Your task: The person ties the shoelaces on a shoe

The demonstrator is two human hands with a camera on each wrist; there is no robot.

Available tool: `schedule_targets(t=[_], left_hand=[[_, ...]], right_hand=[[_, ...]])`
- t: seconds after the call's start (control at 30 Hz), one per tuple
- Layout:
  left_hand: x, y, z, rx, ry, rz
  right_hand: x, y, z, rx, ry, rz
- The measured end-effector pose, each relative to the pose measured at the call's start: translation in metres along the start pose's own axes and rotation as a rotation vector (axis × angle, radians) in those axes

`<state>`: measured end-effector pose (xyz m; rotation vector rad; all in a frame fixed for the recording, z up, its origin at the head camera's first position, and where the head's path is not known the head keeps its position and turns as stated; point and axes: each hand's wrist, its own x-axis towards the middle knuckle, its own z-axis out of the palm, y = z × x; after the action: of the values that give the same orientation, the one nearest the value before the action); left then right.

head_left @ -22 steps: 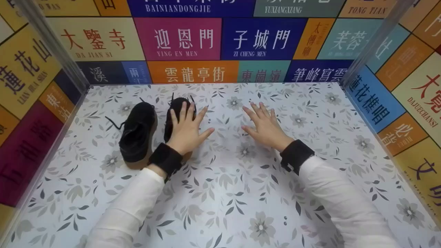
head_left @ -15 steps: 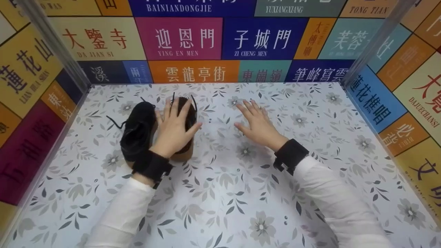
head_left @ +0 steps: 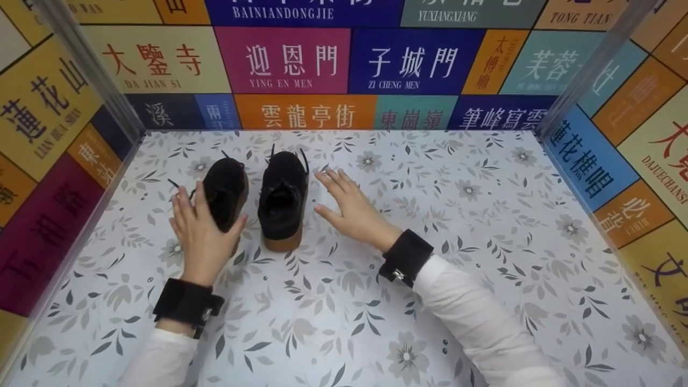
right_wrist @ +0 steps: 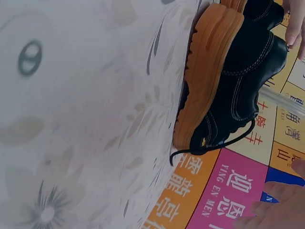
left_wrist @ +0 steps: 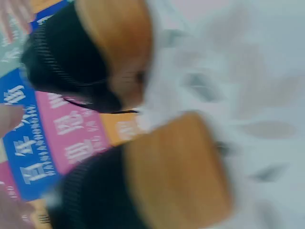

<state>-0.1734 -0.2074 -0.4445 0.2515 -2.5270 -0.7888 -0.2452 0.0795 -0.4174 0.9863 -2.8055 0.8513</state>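
Two black lace-up shoes with tan soles stand side by side, toes toward the back wall. My left hand is spread over the outer side of the left shoe, hiding part of its heel. To the right of the right shoe, my right hand hovers with fingers extended and a gap between it and the shoe. The left wrist view has both heels close up, the left shoe's sole nearest and blurred. In the right wrist view, the right shoe shows its side, stitching and a loose lace.
The shoes stand on a white surface printed with grey flowers and leaves. Colourful lettered panels form walls at the back and both sides, with clear corner posts. Each wrist wears a black band.
My left hand has moved left and nearer, off the right shoe to the left shoe's outer side. My right hand has moved left, closer to the right shoe. The shoes stay in place.
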Motion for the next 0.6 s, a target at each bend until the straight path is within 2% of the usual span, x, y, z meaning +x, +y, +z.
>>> schedule_targets(t=[0.13,0.2,0.33,0.4,0.5,0.6], left_hand=[[-0.008,-0.016,0.008,-0.132,0.078,-0.082],[-0.01,-0.022,0.011,-0.223,0.081,-0.147],[-0.011,-0.032,0.015,-0.392,0.034,-0.316],[-0.012,-0.035,0.016,-0.437,-0.004,-0.388],[-0.013,-0.039,0.016,-0.476,-0.051,-0.441],[-0.012,-0.039,0.017,-0.506,-0.07,-0.451]], right_hand=[[0.0,-0.012,0.014,0.043,-0.008,-0.009],[-0.001,-0.017,0.019,0.063,-0.016,-0.014],[-0.003,-0.023,0.027,0.086,-0.03,-0.001],[-0.004,-0.025,0.03,0.102,-0.042,0.013],[-0.006,-0.026,0.034,0.124,-0.058,0.028],[-0.008,-0.026,0.037,0.147,-0.066,0.031]])
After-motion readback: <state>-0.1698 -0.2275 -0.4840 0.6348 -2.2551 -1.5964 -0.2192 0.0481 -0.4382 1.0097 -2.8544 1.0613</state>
